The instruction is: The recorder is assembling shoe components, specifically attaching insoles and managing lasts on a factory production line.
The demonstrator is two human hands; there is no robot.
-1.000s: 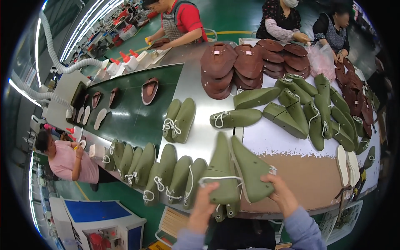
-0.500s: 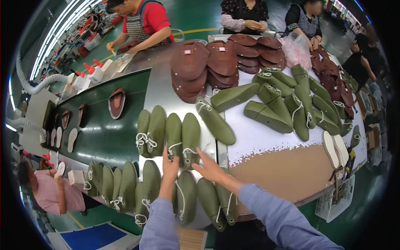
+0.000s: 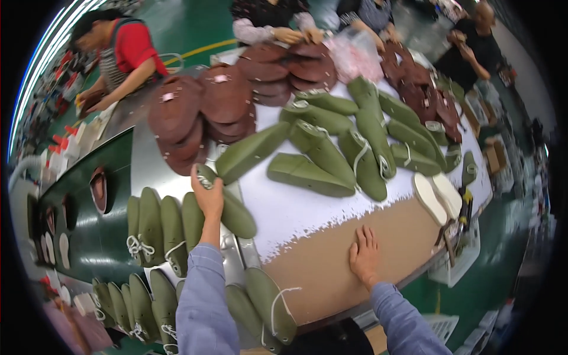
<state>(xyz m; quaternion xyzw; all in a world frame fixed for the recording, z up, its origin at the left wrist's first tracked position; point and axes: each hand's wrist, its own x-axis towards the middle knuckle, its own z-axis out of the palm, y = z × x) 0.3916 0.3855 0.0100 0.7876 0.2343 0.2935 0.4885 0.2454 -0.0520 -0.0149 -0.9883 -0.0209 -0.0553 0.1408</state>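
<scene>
My left hand (image 3: 207, 198) grips the heel end of a green shoe last (image 3: 238, 214) lying slanted at the metal table edge, its toe pointing toward me. The fingertips wrap over the last's top, where a white cord shows. On the bare brown part of the table (image 3: 319, 254), my right hand (image 3: 363, 255) rests with its fingers stretched out and nothing in it. Beside my left forearm stands a row of green lasts (image 3: 152, 225) tied with white cords. Ahead, a loose pile of more lasts (image 3: 310, 174) lies on the white table covering.
Stacks of brown leather uppers (image 3: 175, 112) line the far side, beside a clear bag of pink material (image 3: 357, 56). Pale soles (image 3: 431, 198) lie at the right, above a white crate (image 3: 464, 260). A green conveyor (image 3: 89, 248) runs at the left. Several people work around the table.
My left hand has left the row of lasts and taken hold of the slanted last. My right hand has moved right onto the brown surface. The view has swung right.
</scene>
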